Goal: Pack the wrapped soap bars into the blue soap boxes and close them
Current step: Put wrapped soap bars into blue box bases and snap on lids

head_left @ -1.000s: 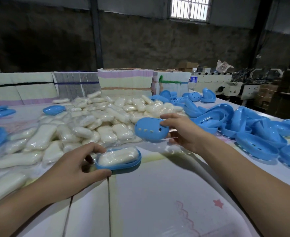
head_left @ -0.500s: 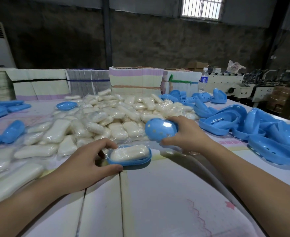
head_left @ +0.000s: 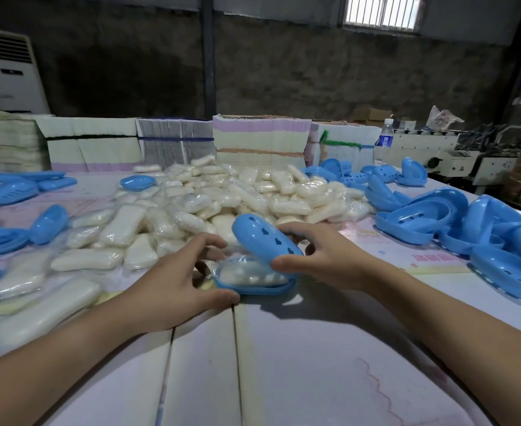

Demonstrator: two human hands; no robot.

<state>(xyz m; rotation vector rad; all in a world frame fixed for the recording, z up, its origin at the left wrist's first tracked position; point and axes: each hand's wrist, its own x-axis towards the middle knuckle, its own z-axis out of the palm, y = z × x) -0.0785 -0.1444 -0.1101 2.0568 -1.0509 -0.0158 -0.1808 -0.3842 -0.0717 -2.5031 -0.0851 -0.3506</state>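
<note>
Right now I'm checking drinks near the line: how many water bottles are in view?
1: a water bottle stands at the table's far right, behind the blue soap boxes. Others may be hidden.

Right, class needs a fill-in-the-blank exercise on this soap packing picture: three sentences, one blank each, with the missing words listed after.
1. The right hand holds a blue lid with heart-shaped ____ punched in it.
2. The wrapped soap bar lies in the blue box base, which the ____ hand steadies.
3. The lid is tilted over the base, so the box is not yet ____.

Missing words: holes; left; closed
</note>
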